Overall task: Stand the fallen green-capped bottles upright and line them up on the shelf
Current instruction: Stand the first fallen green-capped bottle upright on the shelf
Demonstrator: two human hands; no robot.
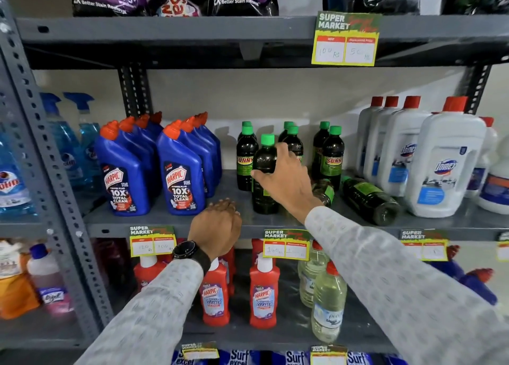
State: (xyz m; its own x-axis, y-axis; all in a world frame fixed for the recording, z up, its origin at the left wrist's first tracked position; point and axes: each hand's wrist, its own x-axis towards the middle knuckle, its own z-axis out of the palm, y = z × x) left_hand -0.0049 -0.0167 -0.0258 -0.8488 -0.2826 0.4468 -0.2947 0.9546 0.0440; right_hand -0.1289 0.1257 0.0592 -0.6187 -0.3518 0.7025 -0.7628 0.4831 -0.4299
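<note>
Left hand (217, 221) loosely curled, empty, on shelf edge (170, 222); right hand (286, 180) grips upright green-capped bottle (265, 172), aligning it; two bottles (369, 199) lie fallen

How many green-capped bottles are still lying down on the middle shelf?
2. One large bottle lies beside the white Domex bottles. A second lies just behind the right hand, partly hidden; others may be covered.
</note>
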